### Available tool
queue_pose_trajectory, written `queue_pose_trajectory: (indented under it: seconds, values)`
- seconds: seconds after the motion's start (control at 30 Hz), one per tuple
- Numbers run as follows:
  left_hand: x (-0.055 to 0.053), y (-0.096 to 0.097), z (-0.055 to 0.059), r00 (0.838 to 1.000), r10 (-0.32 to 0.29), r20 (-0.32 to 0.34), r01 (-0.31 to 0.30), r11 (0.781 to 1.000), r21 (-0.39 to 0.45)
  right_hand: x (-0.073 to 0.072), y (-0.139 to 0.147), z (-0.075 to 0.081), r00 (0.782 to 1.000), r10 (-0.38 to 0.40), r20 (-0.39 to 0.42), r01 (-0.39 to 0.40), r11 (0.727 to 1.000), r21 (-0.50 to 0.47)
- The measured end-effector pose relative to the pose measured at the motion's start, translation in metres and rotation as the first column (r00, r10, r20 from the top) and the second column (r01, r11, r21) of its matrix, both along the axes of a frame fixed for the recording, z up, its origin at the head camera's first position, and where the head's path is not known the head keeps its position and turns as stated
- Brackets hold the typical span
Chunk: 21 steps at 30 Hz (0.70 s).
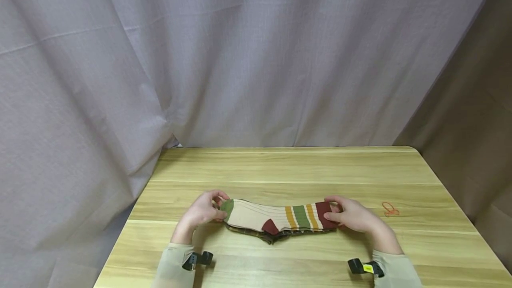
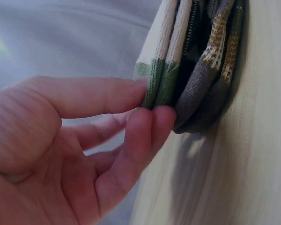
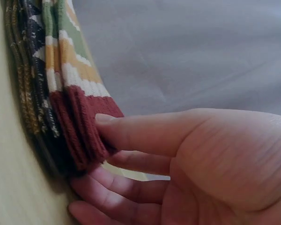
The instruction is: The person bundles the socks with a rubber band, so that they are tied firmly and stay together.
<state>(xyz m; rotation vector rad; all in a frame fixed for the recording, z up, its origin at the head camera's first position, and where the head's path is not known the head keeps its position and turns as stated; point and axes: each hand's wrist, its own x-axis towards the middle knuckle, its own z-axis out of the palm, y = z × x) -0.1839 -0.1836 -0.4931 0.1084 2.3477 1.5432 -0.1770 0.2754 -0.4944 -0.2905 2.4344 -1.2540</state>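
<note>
Cream socks (image 1: 256,215) with green toes, a maroon heel, yellow and green stripes and maroon cuffs lie flat, one on the other. Beneath them are dark patterned socks (image 2: 201,93), whose lower edge shows in the head view. My left hand (image 1: 204,210) pinches the green toe end (image 2: 154,84) between thumb and fingertips; the dark toes sit just beyond the fingertips. At the other end, my right hand (image 1: 352,214) pinches the maroon cuffs (image 3: 86,126), thumb on top. How far its fingers reach under the dark socks (image 3: 33,93) cannot be told.
The wooden table (image 1: 280,266) carries the socks near its front middle. A thin orange-red loop (image 1: 390,209) lies to the right of the right hand. Grey curtain cloth (image 1: 280,57) hangs behind the table and on the left; a brownish cloth (image 1: 472,137) hangs on the right.
</note>
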Motion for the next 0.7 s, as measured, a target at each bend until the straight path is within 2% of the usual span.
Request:
queue_pose_trajectory:
  seconds: [0.17, 0.33, 0.5, 0.7]
  values:
    - [0.0007, 0.0008, -0.0009, 1.0, 0.016, 0.016, -0.016, 1.0, -0.024, -0.0016, -0.0019, -0.0029, 1.0, -0.027, 0.014, 0.027, 1.0, 0.003]
    - [0.0018, 0.0017, -0.0019, 1.0, 0.002, 0.006, -0.001, 0.999, -0.049, -0.0029, -0.0023, -0.0031, 0.999, -0.029, -0.017, 0.03, 0.998, 0.059]
    - [0.0003, 0.0044, -0.0044, 1.0, 0.003, -0.001, -0.003, 0.999, -0.038, -0.004, -0.0037, -0.0041, 0.997, -0.016, -0.076, 0.026, 0.991, 0.134]
    - [-0.0021, 0.0071, -0.0086, 1.0, 0.026, 0.012, -0.026, 0.999, -0.019, -0.0036, -0.0056, -0.0056, 0.995, -0.027, -0.097, 0.041, 0.988, 0.146]
